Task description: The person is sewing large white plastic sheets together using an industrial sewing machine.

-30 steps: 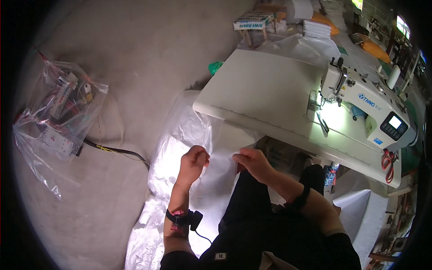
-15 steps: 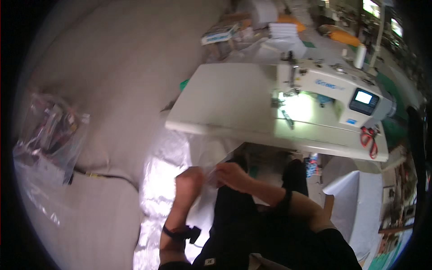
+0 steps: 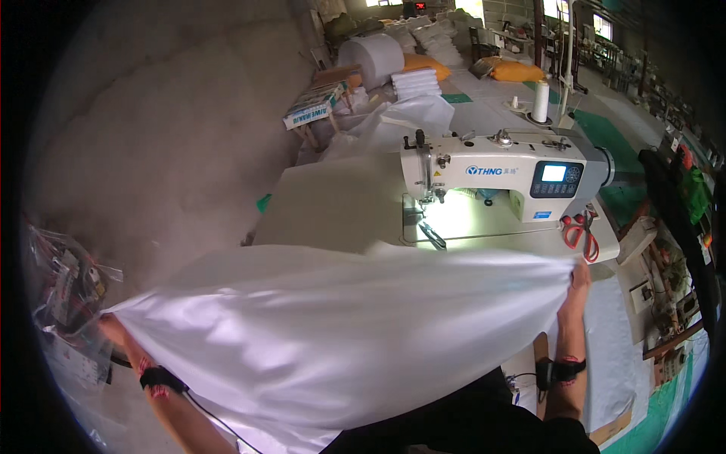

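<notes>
A large sheet of white fabric [image 3: 325, 318] hangs stretched between my two hands, sagging in folds over my lap and the table's front edge. At the far left my left hand [image 3: 113, 330] grips one corner. My right hand [image 3: 578, 286] is closed on the opposite corner, just below the red-handled scissors [image 3: 581, 237]. Behind the cloth stands a white sewing machine [image 3: 491, 170] with its lamp and screen lit. Beside the needle lie small dark thread snips [image 3: 432, 235]. The fabric covers the near part of the sewing table [image 3: 325, 198].
A clear plastic bag [image 3: 72, 295] with mixed items hangs at the left. A white thread cone [image 3: 540, 102] stands behind the machine. Farther back are a big white roll [image 3: 372, 59], stacked white bundles [image 3: 415, 83] and orange sacks [image 3: 517, 70]. White material [image 3: 609, 340] drapes at the right.
My hands have moved from close together near my lap to wide apart, spreading the white fabric between them. The view has shifted, showing more of the room behind the machine.
</notes>
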{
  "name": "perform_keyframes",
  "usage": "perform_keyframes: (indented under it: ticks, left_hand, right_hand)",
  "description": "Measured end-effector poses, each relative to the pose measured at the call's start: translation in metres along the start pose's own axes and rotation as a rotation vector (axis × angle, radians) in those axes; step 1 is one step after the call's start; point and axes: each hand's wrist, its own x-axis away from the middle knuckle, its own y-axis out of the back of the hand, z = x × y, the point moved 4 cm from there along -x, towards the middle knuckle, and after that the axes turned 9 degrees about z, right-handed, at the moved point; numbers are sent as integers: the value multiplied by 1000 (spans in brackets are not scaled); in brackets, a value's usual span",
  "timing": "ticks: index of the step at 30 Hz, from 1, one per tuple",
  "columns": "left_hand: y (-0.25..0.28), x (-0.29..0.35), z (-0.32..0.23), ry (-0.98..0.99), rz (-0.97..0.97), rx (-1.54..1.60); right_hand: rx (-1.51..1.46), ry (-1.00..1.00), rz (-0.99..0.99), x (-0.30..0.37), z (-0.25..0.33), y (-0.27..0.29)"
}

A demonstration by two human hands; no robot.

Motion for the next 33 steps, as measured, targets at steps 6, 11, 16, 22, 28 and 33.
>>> perform_keyframes:
  ticks: [6,11,16,22,28,33]
  left_hand:
    - [-168,157,-78,-456,790,-664]
    - [-106,399,-252,-1457,824,192]
    - [-3,551,-334,-1454,1320,529]
    - [43,555,-320,-1144,1459,786]
    - [45,575,-240,-1618,1286,289]
    - [22,528,-258,-720,1514,777]
  right_hand:
    - [1779,-200,561,63,-105,105]
    - [1304,50,522,46,-55,25]
    - [988,719,513,18,-8,-188]
    - [1261,643,832,-7,-55,-282]
    - [1518,729,338,-7,-34,-217]
    - [923,533,1116,86,10,-200]
